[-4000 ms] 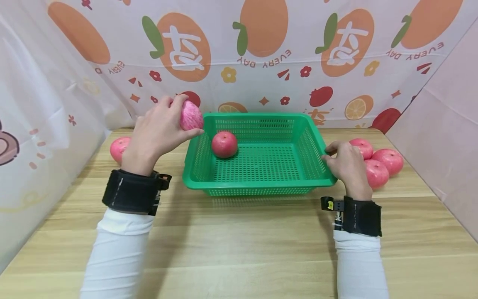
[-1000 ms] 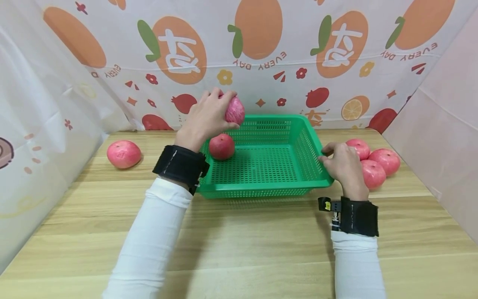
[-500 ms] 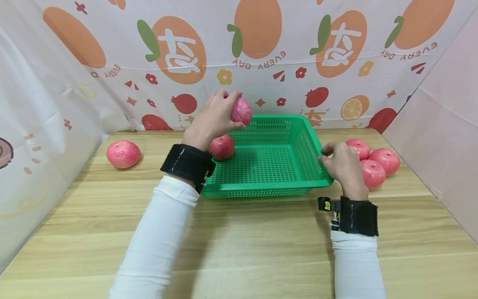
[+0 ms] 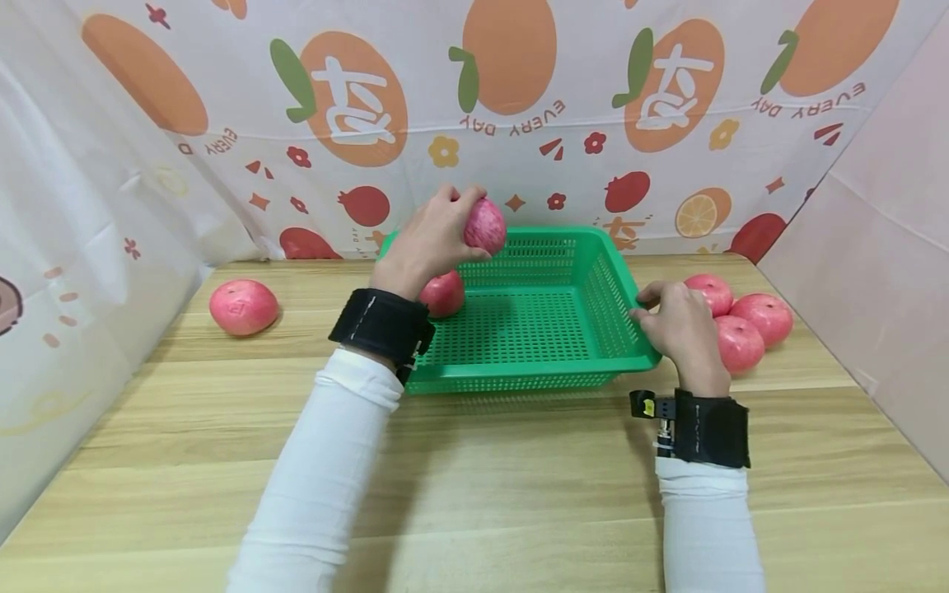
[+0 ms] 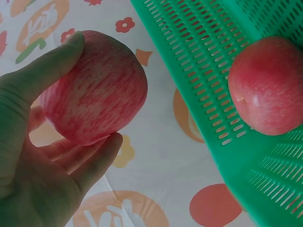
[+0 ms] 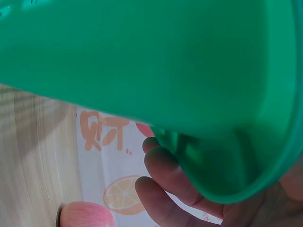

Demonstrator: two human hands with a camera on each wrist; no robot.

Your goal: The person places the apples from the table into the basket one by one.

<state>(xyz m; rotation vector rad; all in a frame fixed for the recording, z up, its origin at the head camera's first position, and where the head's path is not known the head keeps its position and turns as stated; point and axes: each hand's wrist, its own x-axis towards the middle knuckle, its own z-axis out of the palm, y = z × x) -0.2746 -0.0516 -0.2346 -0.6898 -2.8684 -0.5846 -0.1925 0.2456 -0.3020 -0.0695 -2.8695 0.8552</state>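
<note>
My left hand holds a pink-red streaked apple above the left half of a green plastic basket. In the left wrist view thumb and fingers wrap the sides of that apple, apart from the basket wall. A second apple lies inside the basket at its left end, partly covered by my left wrist. At the basket's right rim, my right hand grips the edge. The right wrist view has the fingers curled under the rim.
Several pink apples cluster on the wooden table to the right of my right hand. One more apple lies at the far left. A printed fruit-pattern cloth hangs behind the basket.
My left hand has carried the apple rightward, from beside the basket's left edge to over its inside, lowering slightly at the end. My right hand has kept its grip on the rim.
</note>
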